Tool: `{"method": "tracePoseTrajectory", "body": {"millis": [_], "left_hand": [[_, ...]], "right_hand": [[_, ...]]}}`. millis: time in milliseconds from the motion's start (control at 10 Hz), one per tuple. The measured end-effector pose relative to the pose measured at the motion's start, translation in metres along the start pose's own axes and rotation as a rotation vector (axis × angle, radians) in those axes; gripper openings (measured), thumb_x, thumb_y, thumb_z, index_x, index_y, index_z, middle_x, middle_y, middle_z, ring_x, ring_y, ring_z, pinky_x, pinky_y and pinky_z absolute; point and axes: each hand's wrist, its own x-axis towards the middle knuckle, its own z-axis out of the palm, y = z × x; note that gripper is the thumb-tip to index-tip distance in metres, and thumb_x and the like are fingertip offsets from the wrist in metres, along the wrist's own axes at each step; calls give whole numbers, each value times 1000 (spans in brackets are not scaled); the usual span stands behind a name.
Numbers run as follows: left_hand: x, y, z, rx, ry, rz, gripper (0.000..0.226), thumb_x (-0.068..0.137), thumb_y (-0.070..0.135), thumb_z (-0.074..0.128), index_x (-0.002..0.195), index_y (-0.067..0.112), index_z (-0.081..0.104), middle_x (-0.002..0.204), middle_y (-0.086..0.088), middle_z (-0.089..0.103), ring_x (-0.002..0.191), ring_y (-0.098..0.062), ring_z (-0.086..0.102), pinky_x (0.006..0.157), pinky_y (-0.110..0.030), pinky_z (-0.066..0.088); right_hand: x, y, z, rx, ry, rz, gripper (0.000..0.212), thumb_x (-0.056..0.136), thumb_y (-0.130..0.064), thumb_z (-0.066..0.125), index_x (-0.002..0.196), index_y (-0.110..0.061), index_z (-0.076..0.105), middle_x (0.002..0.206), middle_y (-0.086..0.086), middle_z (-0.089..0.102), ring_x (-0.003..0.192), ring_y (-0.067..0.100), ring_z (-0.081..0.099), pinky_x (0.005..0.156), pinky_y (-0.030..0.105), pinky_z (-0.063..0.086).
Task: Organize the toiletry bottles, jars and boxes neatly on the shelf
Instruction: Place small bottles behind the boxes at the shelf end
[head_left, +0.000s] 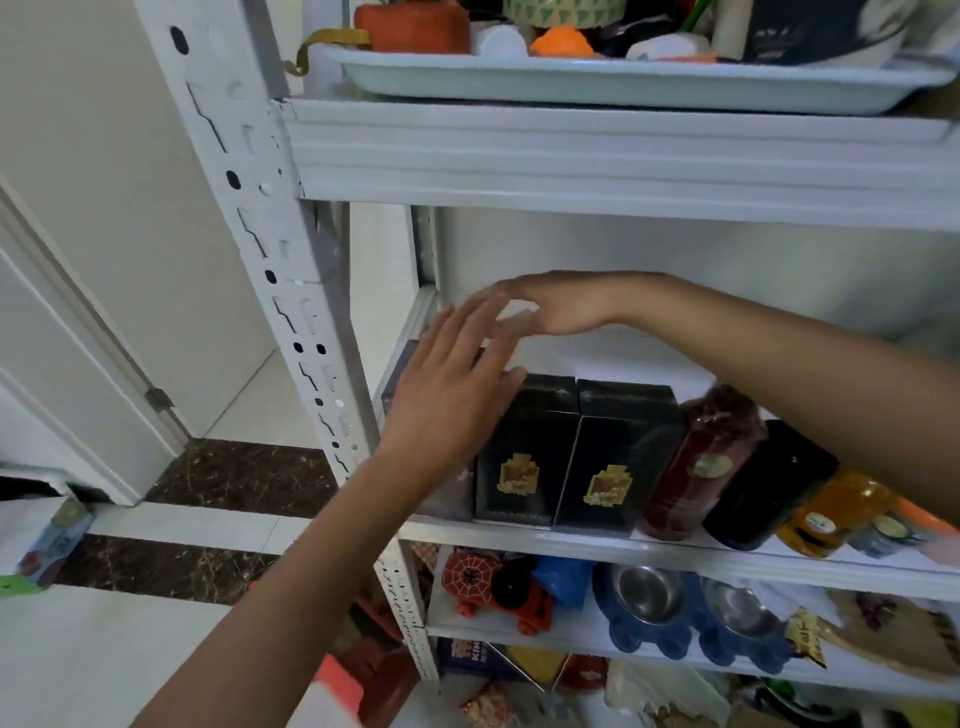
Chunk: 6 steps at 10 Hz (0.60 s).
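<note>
**Both hands at the left end of the middle shelf**

The left hand (452, 395) reaches up from below, palm toward the rack, fingers (467, 338) straight and slightly spread, gripping nothing. Its thumb lies against the top corner of the first box (524, 457). A dark box (399, 374) stands largely hidden behind the palm.

Below the hands, a lower level holds a red toy car (493, 590) with a web pattern and a blue feeder (649, 642) with two steel bowls (647, 587) set in it.

On the shelf (571, 540), right of the left thumb, the first box and second box (613, 467) stand upright, touching, both black with a gold emblem. The print beneath the emblems is too small to read. Further right come a dark red bottle (701, 467), a black bottle (763, 488), an amber bottle (831, 514) with a round label I cannot read, and a small jar (888, 535).

The right hand (556, 306) crosses in from the right above the boxes, wrist bent. Its fingers are blurred beside the left fingertips, so I cannot tell their spread or whether they hold anything.

Overhead, a pale tray (623, 88) carries mixed clutter.
</note>
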Motion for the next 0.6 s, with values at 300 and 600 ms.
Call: {"method": "tracePoseTrajectory", "body": {"millis": [300, 600], "left_hand": [[122, 31, 35, 60, -498, 41, 74, 93, 62, 22, 149, 29, -12, 157, -4, -20, 144, -20, -19, 116, -38, -9], [208, 138, 77, -31, -706, 138, 76, 92, 66, 23, 150, 28, -8, 160, -3, -4, 147, -24, 2, 119, -41, 8]], "right_hand": [[-112, 120, -35, 65, 196, 426, 74, 83, -71, 31, 147, -37, 21, 157, -10, 16, 143, 14, 17, 118, 33, 11], [-233, 237, -43, 186, 324, 646, 60, 95, -57, 32, 146, -26, 29, 153, -4, 27, 141, 18, 25, 115, 33, 16]]}}
